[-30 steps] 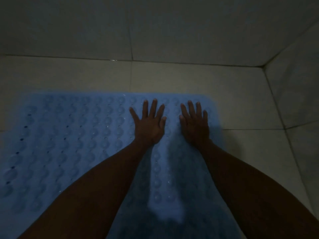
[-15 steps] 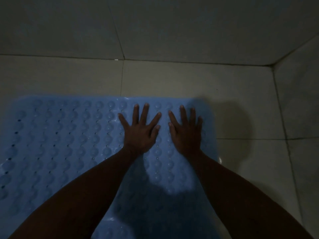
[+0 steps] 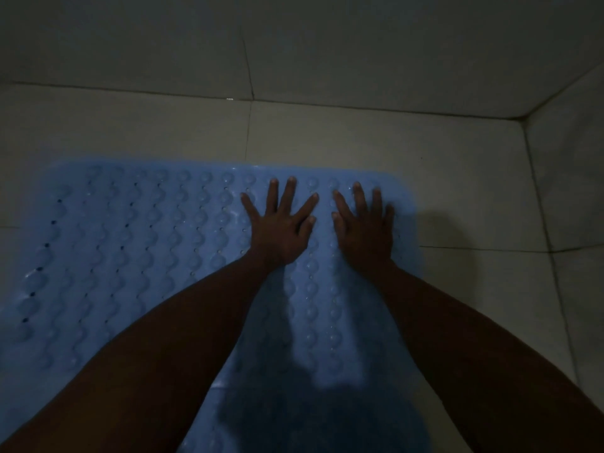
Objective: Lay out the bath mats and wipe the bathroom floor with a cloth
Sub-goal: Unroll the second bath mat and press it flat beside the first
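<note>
A light blue rubber bath mat (image 3: 130, 256) with rows of round bumps and small holes lies flat on the pale tiled floor (image 3: 359, 138). My left hand (image 3: 281, 223) presses flat on the mat near its far edge, fingers spread. Beside it, my right hand (image 3: 364, 227) presses flat near the mat's far right corner, fingers straight. Both forearms reach in from the bottom of the view and cover part of the mat. No cloth is in view.
The room is dim. A tiled wall (image 3: 294, 44) rises behind the floor, and a second wall (image 3: 575, 191) closes the right side, meeting it in a corner at the upper right. Bare floor tiles lie beyond and to the right of the mat.
Both hands stay flat on the mat near its far right corner. They have slid slightly back toward the far edge since half a second ago.
</note>
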